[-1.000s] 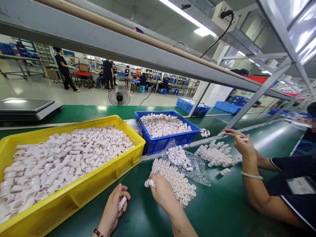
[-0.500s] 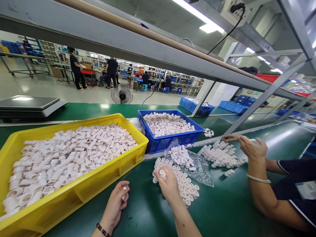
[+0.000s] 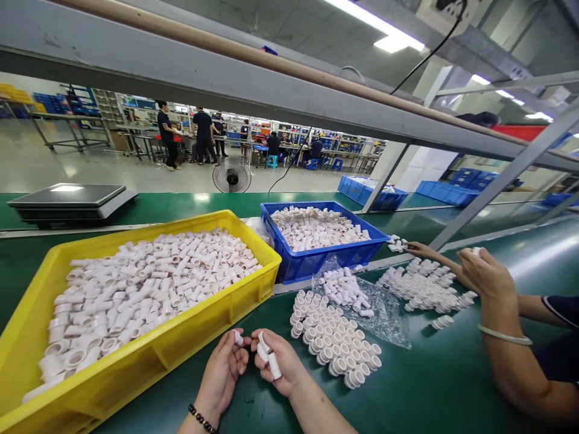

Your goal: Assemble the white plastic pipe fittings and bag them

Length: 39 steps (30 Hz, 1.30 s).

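Note:
My left hand [image 3: 221, 369], with a beaded bracelet on the wrist, pinches a small white plastic pipe fitting [image 3: 238, 338] at its fingertips. Close beside it, my right hand [image 3: 286, 361] is closed around white pipe fittings [image 3: 274, 366]; their exact number is partly hidden by the fingers. Both hands are above the green table in front of the yellow bin [image 3: 181, 355], which is heaped with loose white fittings [image 3: 158, 283]. To the right of my right hand, many white fittings [image 3: 335, 337] stand on end in close rows.
Behind the rows lie a clear plastic bag [image 3: 389, 319] with loose fittings on it and a blue bin [image 3: 325, 255] of fittings. At the right, a co-worker's hands [image 3: 491, 277] work by another group of fittings [image 3: 423, 283]. A scale [image 3: 72, 202] stands at the back left. A metal shelf beam [image 3: 271, 78] crosses overhead.
My right hand has moved left, from above the standing rows to beside my left hand, and fittings now show in it. The co-worker's far hand has reached toward a small pile. The view has shifted slightly.

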### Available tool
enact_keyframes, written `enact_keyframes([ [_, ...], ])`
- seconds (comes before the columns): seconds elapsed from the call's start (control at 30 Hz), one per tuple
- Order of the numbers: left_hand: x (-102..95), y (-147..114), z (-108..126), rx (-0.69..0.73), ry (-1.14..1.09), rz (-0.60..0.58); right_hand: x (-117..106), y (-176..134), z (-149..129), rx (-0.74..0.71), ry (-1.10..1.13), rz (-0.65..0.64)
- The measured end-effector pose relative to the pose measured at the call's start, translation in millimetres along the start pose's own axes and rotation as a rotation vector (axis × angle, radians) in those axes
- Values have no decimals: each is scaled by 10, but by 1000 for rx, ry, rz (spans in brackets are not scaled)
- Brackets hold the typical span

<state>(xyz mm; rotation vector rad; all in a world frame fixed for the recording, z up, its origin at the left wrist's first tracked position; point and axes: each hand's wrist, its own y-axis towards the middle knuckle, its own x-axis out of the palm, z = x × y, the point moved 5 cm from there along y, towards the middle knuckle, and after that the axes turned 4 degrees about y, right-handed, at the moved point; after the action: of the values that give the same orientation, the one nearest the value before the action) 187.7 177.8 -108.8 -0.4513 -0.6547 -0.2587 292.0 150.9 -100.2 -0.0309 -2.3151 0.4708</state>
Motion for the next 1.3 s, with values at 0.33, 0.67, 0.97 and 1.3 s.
enact_keyframes([
  [0.33, -19, -13, -18, -2, 24, 4, -58, 6, -8, 61, -20, 35],
  [0.67, -2, -18, 53, -30, 16, -14, -138, 0, -127, -3, -114, 25],
  [0.97, -71, 14, 6, 27, 111, 27, -49, -30, -132, 13, -141, -73],
  [1.3, 7, -11, -1, 32, 192, -68, -21, -4, -131, -141, -359, -49],
])
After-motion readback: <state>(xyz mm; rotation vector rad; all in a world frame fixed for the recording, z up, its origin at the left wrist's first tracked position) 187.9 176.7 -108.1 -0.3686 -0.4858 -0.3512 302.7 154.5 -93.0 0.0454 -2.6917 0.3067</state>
